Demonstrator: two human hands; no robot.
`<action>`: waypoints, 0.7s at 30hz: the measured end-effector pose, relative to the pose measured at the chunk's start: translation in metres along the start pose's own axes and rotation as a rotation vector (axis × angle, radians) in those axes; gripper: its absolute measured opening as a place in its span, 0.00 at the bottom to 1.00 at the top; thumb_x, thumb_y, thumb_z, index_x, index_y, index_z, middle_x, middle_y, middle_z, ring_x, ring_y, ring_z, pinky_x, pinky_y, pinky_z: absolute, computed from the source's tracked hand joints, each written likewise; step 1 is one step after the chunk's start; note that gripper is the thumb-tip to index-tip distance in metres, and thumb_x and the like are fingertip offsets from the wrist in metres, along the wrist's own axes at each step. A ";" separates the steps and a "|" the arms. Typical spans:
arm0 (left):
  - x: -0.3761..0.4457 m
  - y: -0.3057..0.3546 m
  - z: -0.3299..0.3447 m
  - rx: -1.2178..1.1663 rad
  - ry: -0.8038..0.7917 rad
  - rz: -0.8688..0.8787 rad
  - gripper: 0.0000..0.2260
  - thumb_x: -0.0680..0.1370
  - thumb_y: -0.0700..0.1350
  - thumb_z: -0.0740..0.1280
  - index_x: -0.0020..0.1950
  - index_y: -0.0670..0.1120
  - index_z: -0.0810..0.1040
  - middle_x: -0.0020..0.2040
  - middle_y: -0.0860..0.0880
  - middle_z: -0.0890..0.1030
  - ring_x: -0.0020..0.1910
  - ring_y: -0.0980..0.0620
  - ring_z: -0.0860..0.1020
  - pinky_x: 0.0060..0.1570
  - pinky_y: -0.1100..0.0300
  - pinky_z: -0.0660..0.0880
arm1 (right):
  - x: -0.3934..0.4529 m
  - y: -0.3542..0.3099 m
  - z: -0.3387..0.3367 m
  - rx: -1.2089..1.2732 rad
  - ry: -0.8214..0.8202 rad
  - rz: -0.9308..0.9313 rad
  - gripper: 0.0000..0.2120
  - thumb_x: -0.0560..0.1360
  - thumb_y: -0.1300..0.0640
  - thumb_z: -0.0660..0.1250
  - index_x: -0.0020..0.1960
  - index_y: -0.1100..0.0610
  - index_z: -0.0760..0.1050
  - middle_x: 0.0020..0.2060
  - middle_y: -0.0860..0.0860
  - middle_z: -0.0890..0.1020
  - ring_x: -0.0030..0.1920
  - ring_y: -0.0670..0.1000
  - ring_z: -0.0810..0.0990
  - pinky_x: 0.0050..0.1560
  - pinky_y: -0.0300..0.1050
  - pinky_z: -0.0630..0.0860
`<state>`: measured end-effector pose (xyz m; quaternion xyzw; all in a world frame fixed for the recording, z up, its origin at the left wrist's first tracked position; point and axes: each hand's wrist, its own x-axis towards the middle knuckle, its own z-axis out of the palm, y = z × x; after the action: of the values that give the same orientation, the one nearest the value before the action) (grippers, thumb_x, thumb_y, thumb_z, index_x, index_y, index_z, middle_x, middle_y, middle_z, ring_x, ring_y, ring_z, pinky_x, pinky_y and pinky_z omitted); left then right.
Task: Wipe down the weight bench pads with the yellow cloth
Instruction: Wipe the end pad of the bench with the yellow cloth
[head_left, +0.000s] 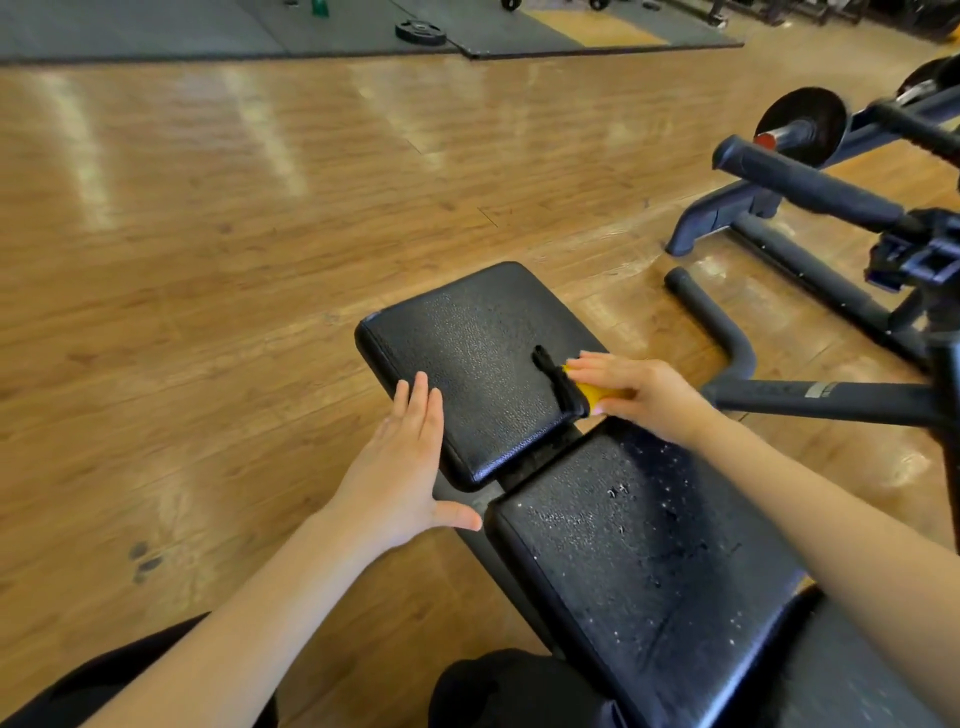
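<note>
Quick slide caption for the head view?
Right hand presses yellow cloth on far bench pad; left hand braces its edge; near pad droplet-speckled.

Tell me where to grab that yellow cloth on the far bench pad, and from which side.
Take the yellow cloth by its bunched yellow body, coming from the right edge of the far pad, as the right hand does now. Its dark edge lies flat against the pad towards the left, offering little to pinch; the yellow bulk rises under the palm. The left hand rests open at the pad's left edge.
</note>
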<state>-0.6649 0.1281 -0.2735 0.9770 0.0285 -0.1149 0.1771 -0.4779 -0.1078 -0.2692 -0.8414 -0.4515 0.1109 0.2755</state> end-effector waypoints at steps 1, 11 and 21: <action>0.000 0.001 0.000 0.007 0.004 -0.003 0.58 0.65 0.66 0.69 0.74 0.40 0.34 0.74 0.42 0.30 0.74 0.46 0.32 0.74 0.52 0.44 | 0.000 0.001 -0.002 0.035 0.009 0.050 0.28 0.68 0.68 0.71 0.64 0.54 0.68 0.63 0.48 0.72 0.67 0.40 0.64 0.70 0.44 0.59; 0.000 0.004 0.001 0.068 0.020 -0.020 0.58 0.66 0.64 0.71 0.74 0.38 0.34 0.74 0.41 0.32 0.74 0.44 0.34 0.73 0.53 0.45 | -0.002 -0.094 0.081 -0.074 -0.022 -0.175 0.21 0.71 0.67 0.66 0.63 0.58 0.74 0.64 0.52 0.74 0.68 0.47 0.63 0.71 0.41 0.54; -0.003 -0.003 -0.002 0.043 -0.011 0.011 0.56 0.67 0.63 0.71 0.74 0.40 0.33 0.74 0.44 0.30 0.74 0.47 0.34 0.74 0.54 0.44 | 0.000 -0.023 0.010 0.089 0.117 0.197 0.25 0.71 0.71 0.66 0.65 0.56 0.69 0.63 0.46 0.70 0.69 0.46 0.63 0.71 0.39 0.59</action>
<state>-0.6676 0.1312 -0.2718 0.9801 0.0198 -0.1200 0.1569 -0.4983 -0.0945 -0.2646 -0.8736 -0.3445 0.1082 0.3263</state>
